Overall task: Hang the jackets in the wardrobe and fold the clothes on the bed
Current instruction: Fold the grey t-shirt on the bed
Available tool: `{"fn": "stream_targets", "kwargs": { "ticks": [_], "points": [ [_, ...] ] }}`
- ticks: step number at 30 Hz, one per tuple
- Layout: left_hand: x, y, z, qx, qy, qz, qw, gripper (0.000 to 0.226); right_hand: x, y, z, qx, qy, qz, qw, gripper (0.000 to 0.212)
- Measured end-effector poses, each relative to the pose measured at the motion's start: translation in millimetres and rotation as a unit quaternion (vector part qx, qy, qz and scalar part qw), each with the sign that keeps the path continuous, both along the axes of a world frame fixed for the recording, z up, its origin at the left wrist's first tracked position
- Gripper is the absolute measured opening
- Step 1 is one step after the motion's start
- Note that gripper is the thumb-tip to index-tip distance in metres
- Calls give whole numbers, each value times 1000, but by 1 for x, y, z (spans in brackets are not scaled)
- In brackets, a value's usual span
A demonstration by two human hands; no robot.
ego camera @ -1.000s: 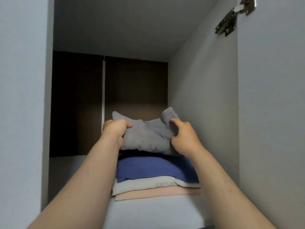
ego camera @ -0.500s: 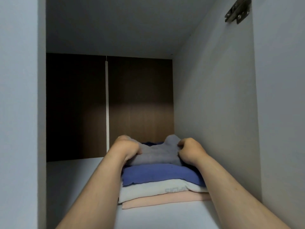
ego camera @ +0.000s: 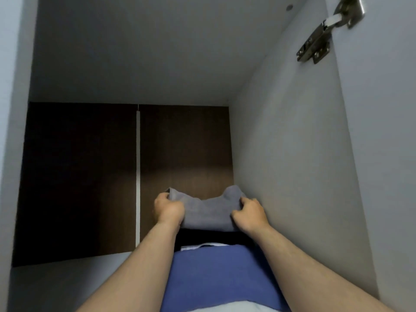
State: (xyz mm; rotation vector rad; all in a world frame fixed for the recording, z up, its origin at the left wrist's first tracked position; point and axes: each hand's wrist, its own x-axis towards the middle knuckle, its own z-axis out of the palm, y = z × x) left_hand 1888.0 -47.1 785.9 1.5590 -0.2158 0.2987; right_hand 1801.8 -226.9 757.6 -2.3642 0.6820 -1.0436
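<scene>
Grey garment (ego camera: 208,210) now farther back, above a black garment (ego camera: 213,238).

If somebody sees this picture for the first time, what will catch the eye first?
The left hand and right hand grip a folded grey garment in the middle, above a blue garment on the wardrobe shelf. Behind them is a dark brown back panel, and a metal hinge sits at the upper right.

Clearance: I am seeing open shelf (ego camera: 67,284) left of the clothes stack (ego camera: 216,273); side wall (ego camera: 292,176) is crowding its right; back panel (ego camera: 78,176) is seemingly closing the rear.
</scene>
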Motion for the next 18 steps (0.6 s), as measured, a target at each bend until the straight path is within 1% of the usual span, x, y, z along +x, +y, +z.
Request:
{"fn": "stream_targets", "kwargs": {
  "ticks": [3,6,8,9,10,12,15,16,17,18],
  "points": [
    [19,-10,-24,14,20,-26,999,30,19,-11,-21,42,55,10,998,44],
    [32,-14,-62,42,90,-52,994,31,33,-18,-46,124,140,60,980,43],
    [41,-12,-78,21,157,-79,984,41,38,-21,-50,135,150,64,977,44],
    [48,-10,-82,14,168,-80,982,44,40,-22,-50,128,150,59,979,44],
    [53,-9,-84,19,160,-75,984,42,42,-23,-51,120,151,53,980,43],
    [60,-10,-87,37,111,-54,992,36,49,-28,-53,99,141,41,984,40],
    [62,-15,-86,25,11,-44,999,39,53,-33,-52,37,70,24,997,45],
    [64,-17,-85,21,-3,-48,999,38,54,-34,-52,19,59,22,998,44],
    [67,-18,-85,31,0,-50,998,36,55,-35,-53,7,70,22,997,42],
    [70,-20,-86,53,13,-50,997,33,56,-35,-55,3,104,20,994,40]
  ]
}}
